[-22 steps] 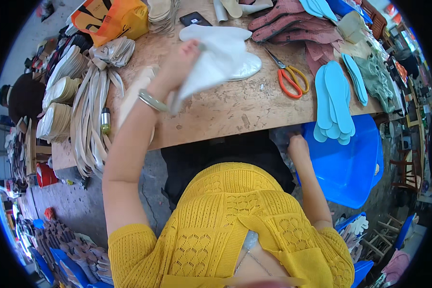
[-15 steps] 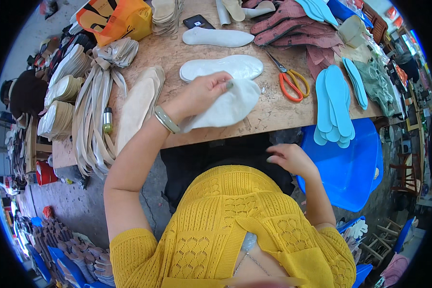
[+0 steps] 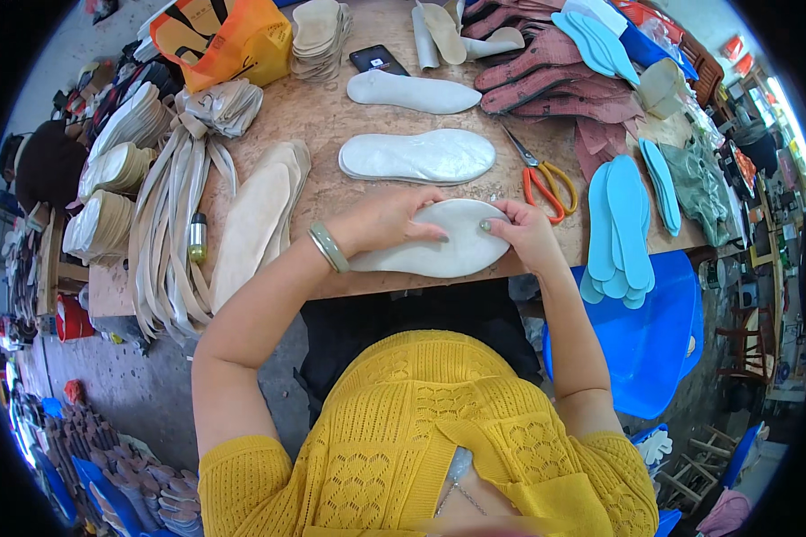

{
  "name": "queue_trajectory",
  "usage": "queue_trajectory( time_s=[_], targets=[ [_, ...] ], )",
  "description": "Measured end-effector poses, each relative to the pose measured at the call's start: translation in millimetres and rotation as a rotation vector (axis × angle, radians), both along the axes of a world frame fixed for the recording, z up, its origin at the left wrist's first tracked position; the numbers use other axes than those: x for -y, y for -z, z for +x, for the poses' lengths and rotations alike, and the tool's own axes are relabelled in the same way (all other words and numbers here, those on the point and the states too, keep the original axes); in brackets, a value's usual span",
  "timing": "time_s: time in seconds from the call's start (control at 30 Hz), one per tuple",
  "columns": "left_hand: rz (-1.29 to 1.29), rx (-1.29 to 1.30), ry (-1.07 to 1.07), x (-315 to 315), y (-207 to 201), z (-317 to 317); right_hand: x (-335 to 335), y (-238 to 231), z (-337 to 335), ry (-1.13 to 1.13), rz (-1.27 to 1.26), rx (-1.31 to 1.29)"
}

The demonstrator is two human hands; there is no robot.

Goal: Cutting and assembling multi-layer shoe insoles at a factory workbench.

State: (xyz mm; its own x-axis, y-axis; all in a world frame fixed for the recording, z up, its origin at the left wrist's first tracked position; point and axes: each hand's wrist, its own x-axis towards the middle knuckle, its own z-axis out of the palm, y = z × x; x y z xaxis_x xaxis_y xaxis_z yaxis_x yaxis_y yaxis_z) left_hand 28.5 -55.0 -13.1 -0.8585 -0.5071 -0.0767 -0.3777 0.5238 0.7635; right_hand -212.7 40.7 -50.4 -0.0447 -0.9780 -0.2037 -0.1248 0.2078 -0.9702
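I count three white insoles (image 3: 418,156) on the bench, one pair of orange-handled scissors (image 3: 544,180), one phone (image 3: 378,59) and one orange bag (image 3: 227,36).
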Motion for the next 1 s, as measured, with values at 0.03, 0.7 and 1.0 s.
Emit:
queue_trajectory(
  time_s=[0.03,0.7,1.0],
  targets=[
    [-0.086,0.106,-0.025,1.4,-4.4,4.4,2.8,-2.0,0.1,0.012,0.083,-0.046],
    [0.417,-0.581,-0.617,-81.4,31.9,-30.5,-11.8,1.6,39.5,-0.021,-0.227,0.234],
    [0.791,-0.782,-0.521,-60.0,44.3,-12.9,-16.2,-20.1,67.8,-0.005,-0.456,-0.211]
  ],
)
